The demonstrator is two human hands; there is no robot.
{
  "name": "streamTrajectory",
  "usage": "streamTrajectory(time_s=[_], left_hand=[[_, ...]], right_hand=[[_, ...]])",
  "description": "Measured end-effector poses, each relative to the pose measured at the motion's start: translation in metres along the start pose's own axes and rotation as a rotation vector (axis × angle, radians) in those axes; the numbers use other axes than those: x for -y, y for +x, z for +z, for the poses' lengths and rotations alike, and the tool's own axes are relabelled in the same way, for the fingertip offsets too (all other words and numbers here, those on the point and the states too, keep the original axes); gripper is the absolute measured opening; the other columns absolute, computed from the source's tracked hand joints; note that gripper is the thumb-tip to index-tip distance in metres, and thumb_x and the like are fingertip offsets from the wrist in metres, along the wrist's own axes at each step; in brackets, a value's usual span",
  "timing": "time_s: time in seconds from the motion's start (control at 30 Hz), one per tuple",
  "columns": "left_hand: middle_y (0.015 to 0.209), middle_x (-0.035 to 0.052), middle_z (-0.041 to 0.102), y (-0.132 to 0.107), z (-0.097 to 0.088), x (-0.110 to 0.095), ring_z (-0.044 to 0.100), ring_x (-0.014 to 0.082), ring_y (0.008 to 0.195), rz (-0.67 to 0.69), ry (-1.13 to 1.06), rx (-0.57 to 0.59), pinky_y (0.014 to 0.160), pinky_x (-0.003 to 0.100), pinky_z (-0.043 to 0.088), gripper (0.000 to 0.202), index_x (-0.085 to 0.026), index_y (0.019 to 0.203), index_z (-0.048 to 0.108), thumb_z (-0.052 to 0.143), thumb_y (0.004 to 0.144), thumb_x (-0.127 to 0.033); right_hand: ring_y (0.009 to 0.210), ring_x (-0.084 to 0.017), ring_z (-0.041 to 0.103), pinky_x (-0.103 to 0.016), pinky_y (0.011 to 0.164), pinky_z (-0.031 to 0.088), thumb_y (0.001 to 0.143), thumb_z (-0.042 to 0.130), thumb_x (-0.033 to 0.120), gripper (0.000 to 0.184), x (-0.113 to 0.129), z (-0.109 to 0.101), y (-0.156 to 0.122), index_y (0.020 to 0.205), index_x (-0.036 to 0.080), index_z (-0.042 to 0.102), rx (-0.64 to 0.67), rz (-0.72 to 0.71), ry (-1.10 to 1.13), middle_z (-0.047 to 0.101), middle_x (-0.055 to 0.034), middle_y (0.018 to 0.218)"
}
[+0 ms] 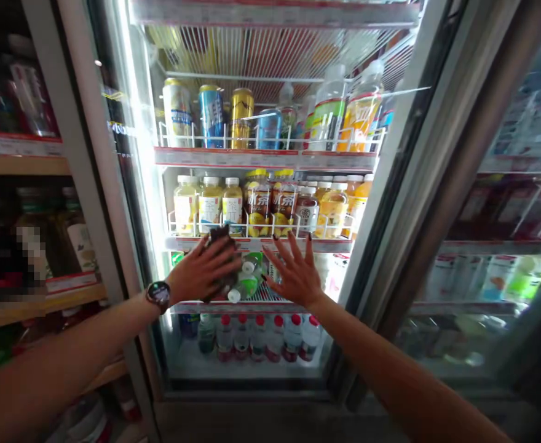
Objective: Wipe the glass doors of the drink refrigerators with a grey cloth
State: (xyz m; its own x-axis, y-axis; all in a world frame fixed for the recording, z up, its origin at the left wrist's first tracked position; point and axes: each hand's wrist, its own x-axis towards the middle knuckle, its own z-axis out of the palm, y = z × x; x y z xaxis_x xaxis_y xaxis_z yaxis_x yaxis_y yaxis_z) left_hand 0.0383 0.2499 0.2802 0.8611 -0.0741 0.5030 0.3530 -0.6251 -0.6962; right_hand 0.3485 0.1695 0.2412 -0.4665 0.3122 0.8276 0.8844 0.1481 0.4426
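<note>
Nearest of all are the two bare forearms, the left forearm (67,363) coming in from the lower left with a round watch (158,294) on the wrist, the right forearm (390,369) from the lower right. Both reach into the open drinks fridge (127,184).

The left hand (203,271) is closed round a dark object (219,237), which sticks up past the fingers to the rail of the shelf above (what it is, I cannot make out). Just beside it, on the third wire shelf down, a few green bottles (248,283) with white caps lie on their sides, between the two hands. The right hand (296,277) is flat and wide open, fingers spread, holding nothing, just beside those bottles; whether it touches one I cannot tell.

The shelf above carries upright yellow-label bottles (210,206) and darker tea bottles (270,203). Higher still stand tall cans (213,114). Below the hands is a row of red-capped bottles (261,335). The glass door (436,154) hangs open on the right, and wooden shelves (21,165) of goods stand to the left.
</note>
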Motion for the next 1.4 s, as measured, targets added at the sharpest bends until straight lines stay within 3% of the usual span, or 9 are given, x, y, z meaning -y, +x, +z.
streamTrajectory(time_s=[0.2, 0.47, 0.6, 0.67, 0.77, 0.9, 1.07, 1.2, 1.4], left_hand=[[0.165, -0.0034, 0.046, -0.073, 0.027, -0.044, 0.035, 0.0158, 0.157, 0.431, -0.086, 0.148, 0.132, 0.037, 0.030, 0.060, -0.030, 0.150, 0.054, 0.064, 0.091, -0.027], [0.178, 0.0068, -0.005, 0.033, -0.048, 0.056, -0.002, 0.0379, 0.165, -0.366, -0.021, -0.215, 0.132, 0.067, 0.009, 0.088, -0.029, 0.167, 0.020, 0.062, 0.089, -0.023], [0.177, 0.0173, -0.008, 0.018, -0.003, -0.021, -0.005, 0.0423, 0.163, -0.445, -0.057, -0.166, 0.131, 0.068, 0.016, 0.097, -0.017, 0.169, 0.012, 0.062, 0.086, -0.025], [0.174, 0.0253, 0.013, -0.008, 0.028, -0.074, 0.011, 0.0441, 0.162, -0.264, -0.112, 0.006, 0.128, 0.067, 0.023, 0.092, -0.010, 0.167, 0.018, 0.061, 0.089, -0.032], [0.164, 0.0086, 0.047, -0.040, 0.052, -0.114, 0.043, 0.0228, 0.154, 0.070, -0.180, 0.099, 0.129, 0.037, 0.032, 0.075, -0.026, 0.161, 0.039, 0.062, 0.090, -0.033], [0.161, 0.0036, 0.052, -0.036, 0.026, -0.053, 0.044, 0.0195, 0.153, 0.131, -0.160, 0.065, 0.133, 0.037, 0.023, 0.068, -0.030, 0.159, 0.043, 0.063, 0.095, -0.040], [0.173, 0.0087, 0.029, 0.032, -0.026, 0.036, 0.020, 0.0382, 0.162, -0.342, -0.010, -0.179, 0.132, 0.066, 0.008, 0.089, -0.033, 0.167, 0.024, 0.067, 0.092, -0.053], [0.174, 0.0121, 0.024, 0.048, -0.001, -0.014, 0.014, 0.0395, 0.163, -0.387, -0.028, -0.154, 0.132, 0.065, 0.014, 0.089, -0.024, 0.168, 0.023, 0.065, 0.094, -0.049], [0.166, 0.0024, 0.045, -0.021, 0.050, -0.097, 0.035, 0.0176, 0.158, 0.290, -0.095, 0.134, 0.130, 0.038, 0.032, 0.057, -0.025, 0.154, 0.051, 0.056, 0.098, -0.021]], right_hand=[[0.165, -0.036, 0.005, -0.071, 0.131, 0.012, 0.098, 0.059, 0.054, 0.091, -0.003, 0.000, -0.003, 0.170, 0.031, 0.007, 0.008, 0.005, -0.006, 0.016, -0.0038, 0.178], [0.162, -0.038, 0.022, -0.074, 0.129, 0.015, 0.100, 0.055, 0.049, 0.088, 0.006, 0.006, -0.004, 0.168, 0.041, 0.001, 0.054, 0.136, 0.032, 0.025, -0.0003, 0.176], [0.162, -0.037, 0.023, -0.073, 0.130, 0.014, 0.100, 0.054, 0.048, 0.085, 0.009, 0.009, -0.005, 0.169, 0.039, 0.004, 0.033, 0.165, 0.011, 0.028, -0.0004, 0.175], [0.162, -0.037, 0.023, -0.072, 0.131, 0.014, 0.101, 0.053, 0.047, 0.083, 0.009, 0.007, -0.005, 0.169, 0.038, 0.007, 0.035, 0.163, 0.013, 0.028, -0.0007, 0.175], [0.162, -0.036, 0.023, -0.070, 0.131, 0.016, 0.101, 0.053, 0.044, 0.083, 0.009, 0.003, -0.004, 0.169, 0.036, 0.007, 0.028, 0.146, 0.024, 0.030, -0.0026, 0.174], [0.164, -0.034, 0.019, -0.070, 0.131, 0.015, 0.101, 0.054, 0.042, 0.085, 0.009, 0.002, -0.003, 0.170, 0.031, 0.005, -0.018, 0.113, 0.018, 0.035, -0.0041, 0.172], [0.163, -0.034, 0.023, -0.068, 0.132, 0.017, 0.100, 0.053, 0.046, 0.084, 0.008, 0.008, -0.006, 0.170, 0.033, 0.007, 0.007, 0.116, 0.020, 0.035, -0.0030, 0.172], [0.162, -0.034, 0.025, -0.067, 0.133, 0.015, 0.101, 0.051, 0.047, 0.081, 0.008, 0.008, -0.006, 0.170, 0.033, 0.011, -0.023, 0.120, 0.006, 0.037, -0.0033, 0.171], [0.163, -0.035, 0.021, -0.070, 0.131, 0.017, 0.101, 0.052, 0.037, 0.080, 0.008, 0.001, -0.004, 0.169, 0.033, 0.009, 0.034, 0.126, 0.054, 0.033, -0.0037, 0.173]])
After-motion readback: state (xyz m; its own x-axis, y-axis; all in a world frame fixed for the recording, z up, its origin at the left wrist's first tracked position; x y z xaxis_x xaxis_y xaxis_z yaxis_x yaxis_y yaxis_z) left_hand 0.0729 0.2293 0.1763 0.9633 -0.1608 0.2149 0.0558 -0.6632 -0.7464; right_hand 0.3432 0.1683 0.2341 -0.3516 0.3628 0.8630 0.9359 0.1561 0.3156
